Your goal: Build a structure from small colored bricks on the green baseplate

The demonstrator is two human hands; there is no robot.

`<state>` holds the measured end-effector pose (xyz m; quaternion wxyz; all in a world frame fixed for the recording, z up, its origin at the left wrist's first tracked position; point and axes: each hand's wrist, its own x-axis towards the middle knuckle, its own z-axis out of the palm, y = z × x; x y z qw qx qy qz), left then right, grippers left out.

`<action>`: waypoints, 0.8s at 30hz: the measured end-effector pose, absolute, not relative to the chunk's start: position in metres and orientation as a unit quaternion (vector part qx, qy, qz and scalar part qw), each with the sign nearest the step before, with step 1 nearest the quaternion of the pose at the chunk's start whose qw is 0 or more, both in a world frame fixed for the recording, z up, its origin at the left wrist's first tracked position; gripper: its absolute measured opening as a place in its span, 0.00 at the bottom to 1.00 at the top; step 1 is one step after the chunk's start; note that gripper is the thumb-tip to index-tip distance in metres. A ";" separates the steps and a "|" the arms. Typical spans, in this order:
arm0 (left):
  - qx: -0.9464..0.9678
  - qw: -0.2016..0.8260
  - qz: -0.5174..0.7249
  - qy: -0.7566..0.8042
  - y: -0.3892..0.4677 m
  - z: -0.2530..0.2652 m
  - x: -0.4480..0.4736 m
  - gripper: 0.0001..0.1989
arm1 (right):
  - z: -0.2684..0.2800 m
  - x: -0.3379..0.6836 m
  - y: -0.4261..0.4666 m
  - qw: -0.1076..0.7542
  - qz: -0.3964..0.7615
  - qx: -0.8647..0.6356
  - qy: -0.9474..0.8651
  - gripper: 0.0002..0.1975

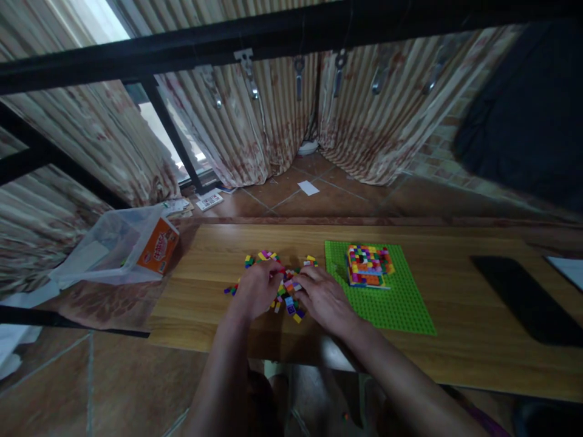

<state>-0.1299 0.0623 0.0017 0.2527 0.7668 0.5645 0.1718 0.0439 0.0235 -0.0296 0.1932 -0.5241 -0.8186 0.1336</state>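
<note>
A pile of small coloured bricks [286, 291] lies on the wooden table [455, 291], left of a green baseplate [392, 303]. On the baseplate stands a multicoloured block build [368, 265]. My left hand [257, 288] rests on the left part of the pile, fingers curled over bricks. Over the pile's right side lies my right hand [323, 297], fingertips among the bricks. Whether either hand pinches a brick is hidden by the fingers.
A clear plastic bag with an orange box [157, 246] lies off the table's left end. A dark flat object [523, 297] lies on the table at the right. A black bar [273, 36] crosses overhead; curtains hang behind.
</note>
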 end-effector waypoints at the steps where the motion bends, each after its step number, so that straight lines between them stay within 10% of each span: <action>1: 0.767 0.254 0.171 0.563 0.062 0.002 -0.129 0.09 | -0.030 0.044 0.024 0.192 0.132 -0.526 -0.818 0.09; 24: 0.761 0.311 0.201 0.534 0.063 -0.002 -0.127 0.09 | -0.029 0.042 0.023 0.284 0.109 -0.534 -0.789 0.10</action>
